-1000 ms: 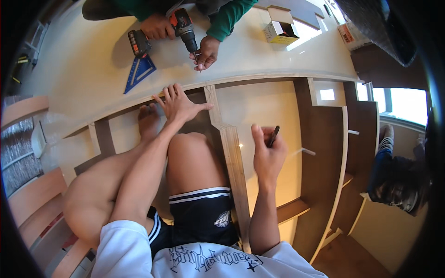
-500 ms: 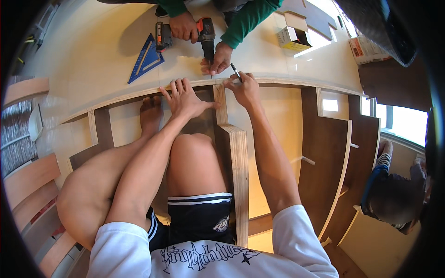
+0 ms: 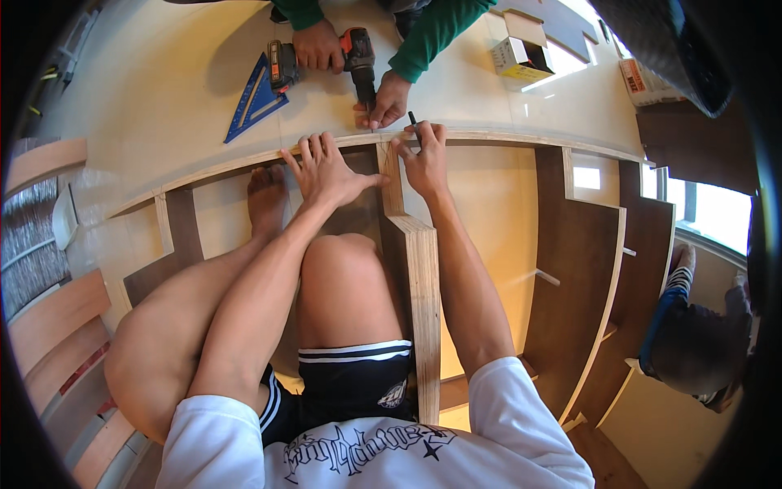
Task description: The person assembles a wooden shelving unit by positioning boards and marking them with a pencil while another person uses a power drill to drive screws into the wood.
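My left hand [image 3: 328, 175] lies spread over the long plywood edge [image 3: 481, 138], its thumb stretched to the upright divider panel [image 3: 391, 175]. On the other side of that joint, my right hand [image 3: 425, 159] grips a dark pen [image 3: 414, 124], its upper end sticking up above the fingers. The pen's lower end is hidden by the hand. Straight across from me, a co-worker in green sleeves holds a black and orange cordless drill [image 3: 360, 61]. The co-worker's other hand [image 3: 387, 102] steadies the bit against the outer face of the plywood, close to the joint.
A blue speed square [image 3: 254, 102] lies left of the drill. Farther right stand an open yellow-white box [image 3: 521, 61] and a printed bag [image 3: 649, 81]. Stepped dark panels [image 3: 574, 277] run along the right, where another person [image 3: 700, 342] crouches. Slatted wood [image 3: 61, 326] stands at left.
My right hand has shifted slightly and the pen stands more upright. My left hand stays spread in place. The co-worker's drill and fingers remain near the same spot.
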Available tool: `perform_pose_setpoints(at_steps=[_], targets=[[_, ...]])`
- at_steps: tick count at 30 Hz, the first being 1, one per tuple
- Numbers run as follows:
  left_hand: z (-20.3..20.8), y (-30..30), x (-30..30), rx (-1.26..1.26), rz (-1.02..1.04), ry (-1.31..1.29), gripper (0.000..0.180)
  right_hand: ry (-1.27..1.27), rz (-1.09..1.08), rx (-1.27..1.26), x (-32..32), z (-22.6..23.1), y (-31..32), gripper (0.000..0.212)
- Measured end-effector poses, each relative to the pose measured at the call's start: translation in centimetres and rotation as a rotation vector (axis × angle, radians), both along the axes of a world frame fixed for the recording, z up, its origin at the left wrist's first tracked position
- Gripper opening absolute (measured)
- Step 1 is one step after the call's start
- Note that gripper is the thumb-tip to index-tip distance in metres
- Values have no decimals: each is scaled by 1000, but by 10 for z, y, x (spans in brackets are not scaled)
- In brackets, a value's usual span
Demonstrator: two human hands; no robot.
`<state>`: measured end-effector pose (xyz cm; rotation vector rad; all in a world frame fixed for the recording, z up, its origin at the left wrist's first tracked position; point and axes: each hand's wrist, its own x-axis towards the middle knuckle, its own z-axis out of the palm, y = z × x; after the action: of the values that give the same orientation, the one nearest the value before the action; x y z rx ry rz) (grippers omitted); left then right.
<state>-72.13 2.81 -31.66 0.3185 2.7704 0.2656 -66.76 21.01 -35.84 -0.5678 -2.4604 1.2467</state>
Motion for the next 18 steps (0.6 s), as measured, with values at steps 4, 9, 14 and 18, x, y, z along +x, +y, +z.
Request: perform_pose_setpoints(at_steps=[4,9,14,18], targets=[[-1,-2,1,35,2,52,144,86,11,44,2,-9,-5,33],[-4,-4,2,41,2,69,144,181,-34,55,5,-20,-23,29],[-1,-3,2,69,15,16,141,145,-56,59,5,-21,-26,27],[-4,-7,4,94,18,39,142,132,-72,124,5,-23,-29,28]])
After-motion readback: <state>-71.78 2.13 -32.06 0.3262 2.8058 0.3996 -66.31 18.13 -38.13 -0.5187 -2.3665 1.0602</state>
